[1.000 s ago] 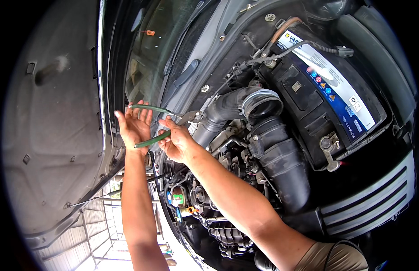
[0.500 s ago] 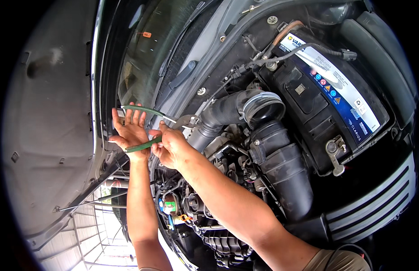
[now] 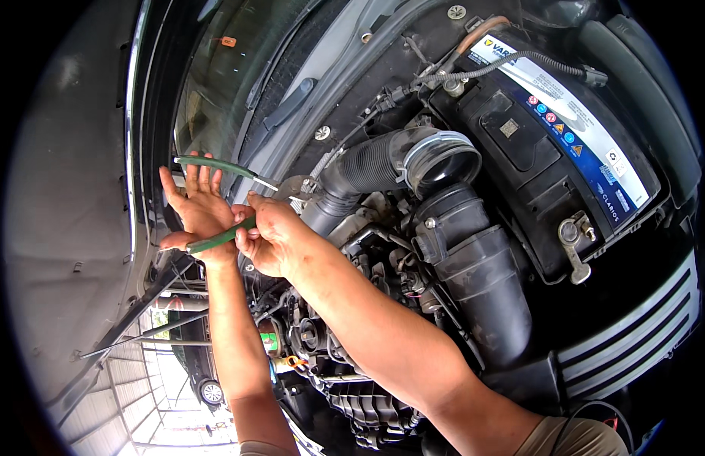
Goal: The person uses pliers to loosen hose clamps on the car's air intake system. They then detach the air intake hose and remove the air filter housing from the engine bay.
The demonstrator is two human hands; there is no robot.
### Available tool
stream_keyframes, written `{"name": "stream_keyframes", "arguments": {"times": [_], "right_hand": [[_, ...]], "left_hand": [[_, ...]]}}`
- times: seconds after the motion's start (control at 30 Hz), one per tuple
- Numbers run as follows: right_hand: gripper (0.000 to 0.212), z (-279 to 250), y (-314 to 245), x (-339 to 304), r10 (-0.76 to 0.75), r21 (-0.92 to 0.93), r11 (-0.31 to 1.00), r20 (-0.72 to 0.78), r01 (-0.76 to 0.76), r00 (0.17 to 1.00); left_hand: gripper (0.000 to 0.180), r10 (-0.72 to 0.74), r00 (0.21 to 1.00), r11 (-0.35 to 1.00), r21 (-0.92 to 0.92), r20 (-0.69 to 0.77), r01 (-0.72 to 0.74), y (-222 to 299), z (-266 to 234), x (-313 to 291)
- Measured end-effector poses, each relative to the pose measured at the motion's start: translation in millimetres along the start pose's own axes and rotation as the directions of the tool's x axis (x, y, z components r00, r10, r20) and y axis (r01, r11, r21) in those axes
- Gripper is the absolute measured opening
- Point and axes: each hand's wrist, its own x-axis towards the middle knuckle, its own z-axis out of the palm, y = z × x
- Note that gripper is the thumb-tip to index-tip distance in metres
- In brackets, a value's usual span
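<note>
A pair of pliers (image 3: 224, 168) with green handles spans wide between my hands, its handles spread far apart. My right hand (image 3: 272, 234) is closed on the lower handle, fingers bent round it, with the thumb near the pivot. Behind the handles my left hand (image 3: 203, 210) lies open, palm up and fingers spread. The upper handle crosses its fingertips; the lower one passes over the thumb and palm base. The metal jaws (image 3: 295, 187) point right, beside the ribbed black intake hose (image 3: 360, 169). What lies between the jaws I cannot make out.
The hose's open round end (image 3: 445, 167) faces up above a black air duct (image 3: 481, 273). A car battery (image 3: 512, 152) sits far right, with a loose cable clamp (image 3: 574, 247) at its near corner. The raised hood (image 3: 71, 182) fills the left; a windshield (image 3: 215, 83) lies beyond.
Both hands and the pliers have shifted slightly left and up in the picture, and the view has moved somewhat too. The right hand still holds the lower handle.
</note>
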Motion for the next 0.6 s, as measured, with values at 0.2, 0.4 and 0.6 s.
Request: {"name": "stream_keyframes", "arguments": {"times": [0.2, 0.4, 0.6], "right_hand": [[0.039, 5, -3, -11, 0.005, 0.015, 1.0, 0.006, -0.005, 1.0], [0.038, 8, -6, -15, -0.022, 0.026, 0.999, 0.014, 0.022, 1.0], [0.036, 5, -2, -12, -0.048, -0.024, 0.999, -0.01, 0.048, 0.999]], "left_hand": [[0.154, -0.021, 1.0, 0.999, -0.026, 0.002, 0.021, 8, 5, -5], [0.177, 0.031, 0.997, 0.964, 0.262, 0.065, -0.047, 8, 9, -4], [0.176, 0.017, 0.999, 0.986, 0.165, 0.029, -0.022, 3, 15, -4]]}}
